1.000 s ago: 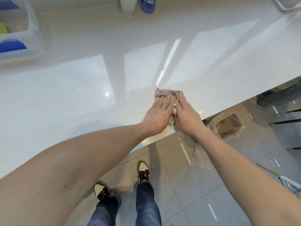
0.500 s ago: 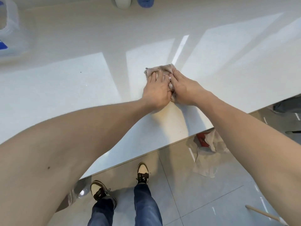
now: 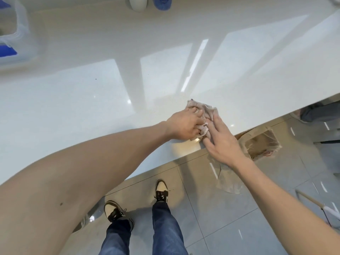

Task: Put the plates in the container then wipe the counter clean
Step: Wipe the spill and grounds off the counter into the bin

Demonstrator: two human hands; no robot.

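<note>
Cloth (image 3: 206, 109): soft, light, crumpled, near the counter's (image 3: 73, 100) front edge; left hand (image 3: 185, 126) bunches it, right hand (image 3: 223, 142) flat; best pressed from above.

Table (image 3: 92, 100) is bare from the near edge back. Only obstacles: container (image 3: 20, 39) far left, two bottles (image 3: 138, 4) at the far edge.

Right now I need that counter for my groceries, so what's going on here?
A person is wiping the white counter with a crumpled rag. Both hands are on it near the front edge: the left hand bunches the rag, the right hand lies flat on it. A clear container sits at the far left, with something blue inside. A dark speck remains on the counter.
</note>
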